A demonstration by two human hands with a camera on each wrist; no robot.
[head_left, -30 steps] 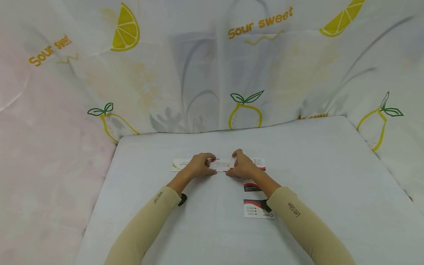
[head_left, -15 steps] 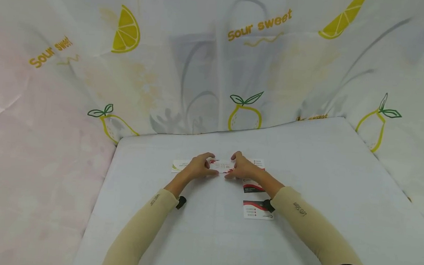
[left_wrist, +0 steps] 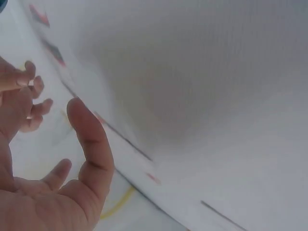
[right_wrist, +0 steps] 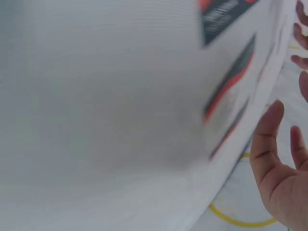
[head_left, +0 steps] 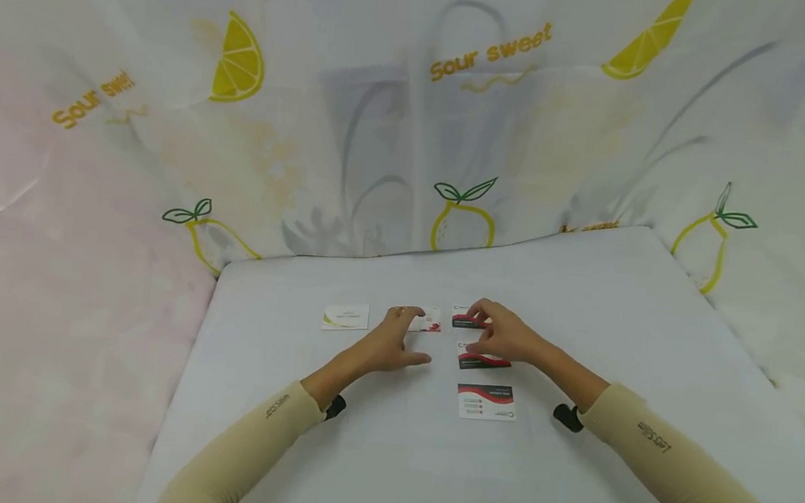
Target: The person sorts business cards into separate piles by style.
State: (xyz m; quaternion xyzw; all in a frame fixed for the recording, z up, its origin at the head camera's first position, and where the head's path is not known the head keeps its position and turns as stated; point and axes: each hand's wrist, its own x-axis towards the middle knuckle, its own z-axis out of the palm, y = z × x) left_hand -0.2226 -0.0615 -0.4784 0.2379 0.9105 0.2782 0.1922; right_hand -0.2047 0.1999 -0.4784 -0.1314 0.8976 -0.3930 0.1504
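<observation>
My left hand point(head_left: 391, 339) hovers over a white card with red print point(head_left: 429, 321), covering its left part; thumb and fingers are spread apart with nothing between them. To its left lies a white card with a yellow-green curve point(head_left: 345, 318). The right hand point(head_left: 507, 333) hangs over the right ends of two black, red and white business cards, the rear one point(head_left: 463, 320) and the middle one point(head_left: 472, 361), its fingers loosely bent and holding nothing. In front of these lies a third such card point(head_left: 486, 403). Both wrist views show the thumbs raised above the tabletop.
The cards lie on a white tabletop point(head_left: 375, 444). A lemon-printed cloth point(head_left: 380, 164) hangs behind the table's back edge, and a pinkish cloth point(head_left: 68, 322) hangs on the left. Dark wrist cameras point(head_left: 568, 417) sit under the forearms.
Both hands have come away from the red-printed card, which stays on the table. The right hand has moved right; the left has shifted slightly nearer. The left card and right-hand cards are more exposed.
</observation>
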